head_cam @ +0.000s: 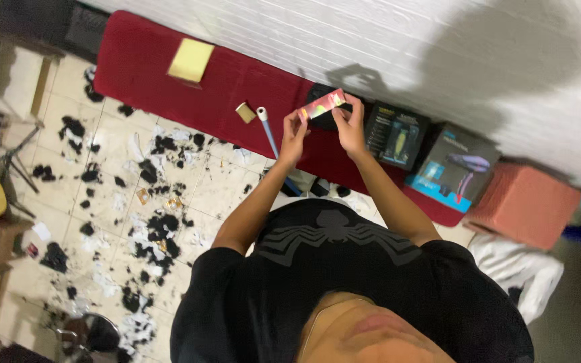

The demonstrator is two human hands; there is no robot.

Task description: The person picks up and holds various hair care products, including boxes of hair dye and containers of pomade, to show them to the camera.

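Observation:
I hold a small flat pink and yellow packet [323, 104] between both hands, in front of my chest and above a red padded bench [142, 67]. My left hand [295, 134] pinches its lower left end. My right hand [350, 124] grips its right side from below. A black object lies on the bench behind the packet, mostly hidden by my hands. A blue stick with a white tip [265, 128] leans on the bench just left of my left hand.
A yellow pad [191, 60] and a small tan box [245, 112] lie on the bench. Two printed cartons [396, 134] [452, 168] and a salmon block [522, 202] stand at the right by the white wall. Black hair clippings [149, 222] and paper scraps litter the tiled floor. A white cloth [519, 269] lies at the right.

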